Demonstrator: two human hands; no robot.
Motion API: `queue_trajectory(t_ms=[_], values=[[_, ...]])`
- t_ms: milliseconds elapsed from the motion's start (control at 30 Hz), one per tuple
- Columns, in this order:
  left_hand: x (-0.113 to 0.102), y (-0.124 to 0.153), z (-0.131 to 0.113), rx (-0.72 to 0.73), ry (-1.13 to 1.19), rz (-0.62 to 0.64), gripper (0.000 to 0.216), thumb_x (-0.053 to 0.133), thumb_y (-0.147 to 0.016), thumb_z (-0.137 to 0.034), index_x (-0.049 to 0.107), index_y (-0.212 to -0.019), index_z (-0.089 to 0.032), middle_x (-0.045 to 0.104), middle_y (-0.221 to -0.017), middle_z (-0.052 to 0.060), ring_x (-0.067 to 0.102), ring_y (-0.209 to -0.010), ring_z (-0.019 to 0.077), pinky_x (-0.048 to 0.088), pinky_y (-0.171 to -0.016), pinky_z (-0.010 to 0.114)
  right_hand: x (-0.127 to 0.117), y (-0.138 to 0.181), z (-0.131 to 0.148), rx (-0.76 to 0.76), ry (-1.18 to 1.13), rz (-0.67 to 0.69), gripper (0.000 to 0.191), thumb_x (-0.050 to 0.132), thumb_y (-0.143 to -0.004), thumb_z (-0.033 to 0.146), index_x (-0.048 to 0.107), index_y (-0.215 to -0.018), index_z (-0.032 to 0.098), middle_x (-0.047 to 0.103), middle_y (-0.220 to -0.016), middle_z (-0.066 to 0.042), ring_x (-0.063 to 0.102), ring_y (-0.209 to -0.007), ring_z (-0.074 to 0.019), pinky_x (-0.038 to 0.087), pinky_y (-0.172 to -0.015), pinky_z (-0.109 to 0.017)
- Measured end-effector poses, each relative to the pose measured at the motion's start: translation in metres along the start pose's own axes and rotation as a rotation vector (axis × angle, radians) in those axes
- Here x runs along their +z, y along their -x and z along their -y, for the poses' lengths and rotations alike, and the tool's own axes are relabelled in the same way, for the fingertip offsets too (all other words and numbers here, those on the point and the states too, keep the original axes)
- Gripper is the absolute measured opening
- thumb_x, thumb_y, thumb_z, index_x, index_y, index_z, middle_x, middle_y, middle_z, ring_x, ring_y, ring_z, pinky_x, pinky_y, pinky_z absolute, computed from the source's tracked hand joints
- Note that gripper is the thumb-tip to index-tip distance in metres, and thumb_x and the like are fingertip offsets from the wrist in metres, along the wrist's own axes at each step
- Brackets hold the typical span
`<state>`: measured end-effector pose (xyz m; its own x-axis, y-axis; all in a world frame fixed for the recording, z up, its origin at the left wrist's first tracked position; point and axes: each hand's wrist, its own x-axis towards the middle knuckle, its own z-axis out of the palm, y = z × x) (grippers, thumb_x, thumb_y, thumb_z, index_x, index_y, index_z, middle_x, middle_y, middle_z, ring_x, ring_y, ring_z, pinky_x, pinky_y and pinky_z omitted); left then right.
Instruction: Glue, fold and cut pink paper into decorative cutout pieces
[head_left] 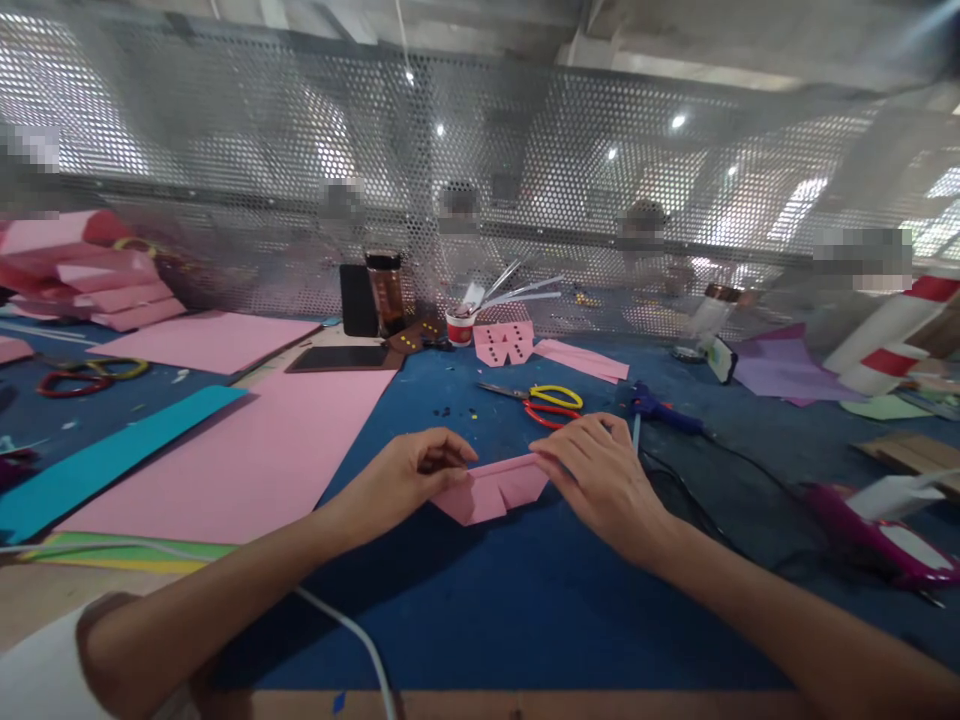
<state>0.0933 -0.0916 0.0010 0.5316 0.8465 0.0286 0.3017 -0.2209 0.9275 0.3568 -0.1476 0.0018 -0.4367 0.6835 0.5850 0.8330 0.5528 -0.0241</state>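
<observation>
Both my hands hold a small folded pink paper piece [496, 490] with slit flaps, just above the blue table cover [525, 600]. My left hand [409, 480] pinches its left end with curled fingers. My right hand [596, 480] grips its right end, fingers closed over the top edge. A large pink sheet [247, 455] lies to the left of my hands. Scissors with yellow and red handles [544, 403] lie just beyond the paper piece.
A teal strip [105, 460] and stacked pink pieces [97, 275] lie at the left. A glue gun [664, 410] with a black cord, a purple tool [877, 530], a jar [386, 292], a phone [357, 300] and a cut pink piece [504, 343] stand farther back. People sit behind a perforated metal screen [525, 180].
</observation>
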Motion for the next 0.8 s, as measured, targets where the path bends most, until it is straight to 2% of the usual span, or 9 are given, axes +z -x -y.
queue_trajectory(t_ms=[400,633,800], values=[[0.0,-0.001,0.007,0.015,-0.159,0.004,0.02,0.064,-0.084,-0.028,0.066,-0.102,-0.022,0.073,-0.088,0.001,0.069,-0.084,0.0192,0.05,-0.075,0.029,0.0,0.004,-0.001,0.011,-0.003,0.084,0.021,0.045,-0.103,0.025,0.065,-0.108,0.021,0.07,-0.102,-0.008,0.057,-0.1,-0.0232,0.03,-0.097,-0.043],[0.001,0.002,0.002,0.069,-0.33,-0.003,0.014,0.058,-0.088,-0.03,0.069,-0.093,-0.022,0.072,-0.091,0.0,0.065,-0.083,0.0193,0.047,-0.074,0.029,0.005,0.007,-0.005,0.013,0.011,0.146,0.024,0.042,-0.103,0.022,0.066,-0.107,0.021,0.069,-0.103,-0.007,0.056,-0.101,-0.0226,0.028,-0.099,-0.044],[0.004,0.002,0.004,0.063,-0.328,0.015,0.014,0.057,-0.088,-0.03,0.069,-0.092,-0.022,0.072,-0.087,0.0,0.064,-0.08,0.0188,0.046,-0.071,0.028,0.009,0.008,-0.008,0.036,-0.018,0.18,0.024,0.043,-0.103,0.019,0.066,-0.105,0.022,0.07,-0.101,-0.005,0.057,-0.099,-0.021,0.027,-0.099,-0.042]])
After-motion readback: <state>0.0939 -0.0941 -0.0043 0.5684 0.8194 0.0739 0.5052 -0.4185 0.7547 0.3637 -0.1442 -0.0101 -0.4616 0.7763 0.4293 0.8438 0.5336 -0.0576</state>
